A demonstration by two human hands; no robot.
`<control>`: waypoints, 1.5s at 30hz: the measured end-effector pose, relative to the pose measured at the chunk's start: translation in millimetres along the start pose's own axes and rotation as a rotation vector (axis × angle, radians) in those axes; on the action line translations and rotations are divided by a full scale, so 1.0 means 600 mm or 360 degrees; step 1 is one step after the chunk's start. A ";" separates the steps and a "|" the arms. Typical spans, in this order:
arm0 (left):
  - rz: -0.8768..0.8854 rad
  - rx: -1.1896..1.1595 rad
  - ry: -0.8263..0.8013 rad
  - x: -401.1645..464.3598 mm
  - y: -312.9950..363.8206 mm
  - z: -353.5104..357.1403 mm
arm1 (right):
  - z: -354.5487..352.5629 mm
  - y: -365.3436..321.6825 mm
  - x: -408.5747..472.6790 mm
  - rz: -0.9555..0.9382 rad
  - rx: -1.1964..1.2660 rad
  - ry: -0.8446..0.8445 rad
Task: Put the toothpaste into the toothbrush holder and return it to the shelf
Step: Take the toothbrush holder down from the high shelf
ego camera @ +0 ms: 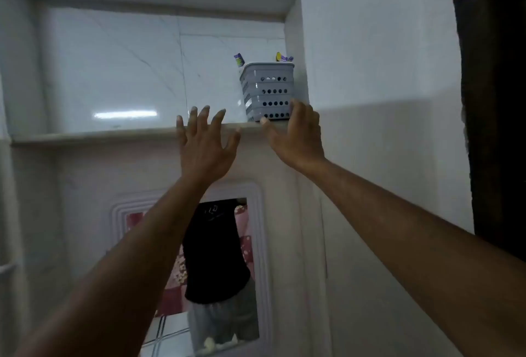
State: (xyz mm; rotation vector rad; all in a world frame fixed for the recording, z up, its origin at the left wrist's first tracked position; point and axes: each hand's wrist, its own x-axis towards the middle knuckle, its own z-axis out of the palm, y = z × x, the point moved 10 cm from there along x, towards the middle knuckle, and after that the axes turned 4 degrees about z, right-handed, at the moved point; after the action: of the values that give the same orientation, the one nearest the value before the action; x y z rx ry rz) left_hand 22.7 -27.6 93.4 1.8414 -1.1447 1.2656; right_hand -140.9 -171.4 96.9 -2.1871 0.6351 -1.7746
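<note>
A grey perforated toothbrush holder [267, 92] stands upright at the right end of the recessed wall shelf [94, 135], against the niche's right side. Purple and yellow item tips [239, 59] poke above its rim; I cannot tell which is the toothpaste. My right hand [296, 134] is raised just below and in front of the holder's lower right corner, fingers apart, holding nothing. My left hand [206, 143] is spread open at the shelf's front edge, left of the holder, not touching it.
The niche's back is glossy white marble tile [128, 72]. Below the shelf hangs a framed mirror [222, 271] reflecting a person in a black top. A dark door frame [495, 100] stands at the right.
</note>
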 end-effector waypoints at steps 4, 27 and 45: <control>0.0022 0.0090 0.0195 -0.005 -0.007 0.003 | 0.025 -0.010 0.029 0.0024 0.0012 0.0096; -0.0198 -0.0360 0.0210 -0.031 0.016 -0.052 | -0.086 -0.005 -0.003 0.0182 0.0716 0.0426; -0.0769 -0.0803 -0.0595 -0.656 -0.008 0.088 | 0.064 0.264 -0.625 0.0848 0.0658 -0.0364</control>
State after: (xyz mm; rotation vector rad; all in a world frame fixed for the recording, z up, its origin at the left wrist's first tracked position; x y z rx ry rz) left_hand -16.8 50.5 -293.8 1.8357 -0.9955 0.3288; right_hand -191.7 -131.3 -306.6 -1.7025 0.6487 -1.2298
